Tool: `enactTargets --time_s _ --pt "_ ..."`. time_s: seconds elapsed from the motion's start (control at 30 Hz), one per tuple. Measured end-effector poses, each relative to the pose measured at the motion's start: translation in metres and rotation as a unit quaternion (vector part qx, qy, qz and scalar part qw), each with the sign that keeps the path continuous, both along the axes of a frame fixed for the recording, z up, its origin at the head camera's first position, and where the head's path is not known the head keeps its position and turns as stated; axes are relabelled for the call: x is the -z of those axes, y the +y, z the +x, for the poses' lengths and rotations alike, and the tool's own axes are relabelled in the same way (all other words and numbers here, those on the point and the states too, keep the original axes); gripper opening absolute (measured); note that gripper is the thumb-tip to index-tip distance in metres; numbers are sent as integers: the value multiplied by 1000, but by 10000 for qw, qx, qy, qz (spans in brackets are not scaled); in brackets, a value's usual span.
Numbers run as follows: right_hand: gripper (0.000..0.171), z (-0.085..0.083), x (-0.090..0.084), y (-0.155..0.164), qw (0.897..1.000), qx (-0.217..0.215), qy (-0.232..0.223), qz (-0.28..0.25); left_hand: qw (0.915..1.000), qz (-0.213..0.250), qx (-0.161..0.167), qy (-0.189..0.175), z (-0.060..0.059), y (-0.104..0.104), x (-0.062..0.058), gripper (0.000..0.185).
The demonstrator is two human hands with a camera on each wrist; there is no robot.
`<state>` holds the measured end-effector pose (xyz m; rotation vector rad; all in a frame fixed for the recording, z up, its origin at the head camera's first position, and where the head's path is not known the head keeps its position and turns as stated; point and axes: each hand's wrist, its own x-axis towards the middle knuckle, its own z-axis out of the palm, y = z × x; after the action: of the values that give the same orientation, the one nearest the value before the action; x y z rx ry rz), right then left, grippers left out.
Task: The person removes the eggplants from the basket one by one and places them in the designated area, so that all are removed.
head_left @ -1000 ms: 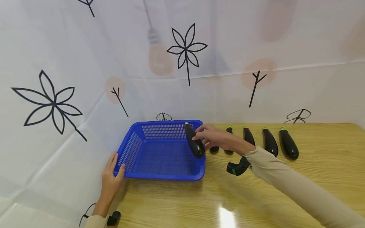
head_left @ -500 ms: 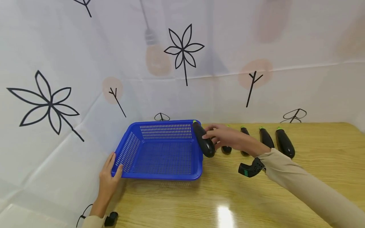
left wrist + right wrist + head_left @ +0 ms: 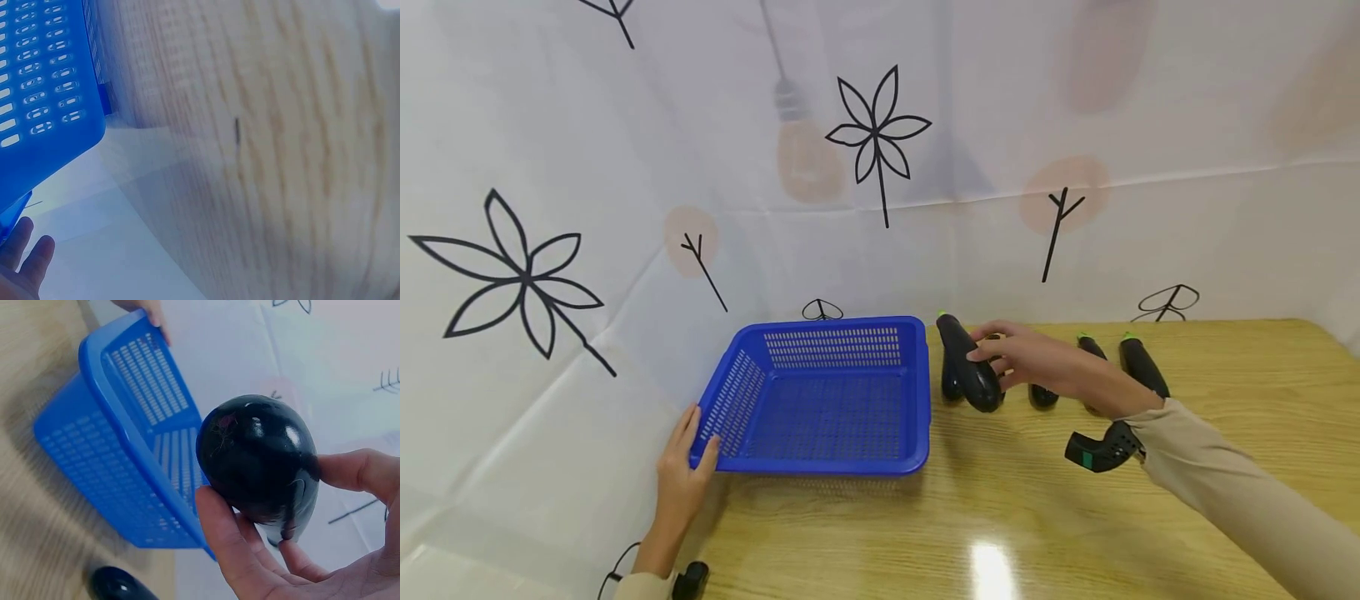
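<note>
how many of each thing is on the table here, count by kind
basket: 1
eggplants: 6 (1 in the right hand, 5 lying on the table, one of those nearly hidden behind that hand)
total: 7

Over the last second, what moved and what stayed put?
The right hand, gripping an eggplant, carried it rightward from above the blue basket out past its right rim, toward the eggplants on the table. The left hand kept holding the basket's left corner; the basket stayed put.
</note>
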<state>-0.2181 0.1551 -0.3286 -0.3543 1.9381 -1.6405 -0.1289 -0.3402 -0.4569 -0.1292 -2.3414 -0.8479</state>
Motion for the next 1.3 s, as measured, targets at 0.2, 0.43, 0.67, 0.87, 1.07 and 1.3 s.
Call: enactTargets --time_s 0.2,0.43,0.67,0.87,1.07,1.3 --pt "54 2 0 19 9999 57 -10 -111 10000 -14 -10 -50 1 1 -1 57" --pt "57 3 -1 40 9997 123 -81 -176 10000 -5 8 -47 1 1 -1 58" --pt "51 3 3 56 9990 440 -87 46 10000 3 -6 -27 0 0 0 58" --pt "46 4 10 73 9991 422 61 -66 10000 -10 -6 -28 0 0 1 57" --pt "33 6 13 87 9987 512 -1 -7 9998 -6 -85 -164 0 -1 1 58" --pt "27 3 20 108 9984 542 114 143 10000 -3 -24 -49 -1 -1 0 57"
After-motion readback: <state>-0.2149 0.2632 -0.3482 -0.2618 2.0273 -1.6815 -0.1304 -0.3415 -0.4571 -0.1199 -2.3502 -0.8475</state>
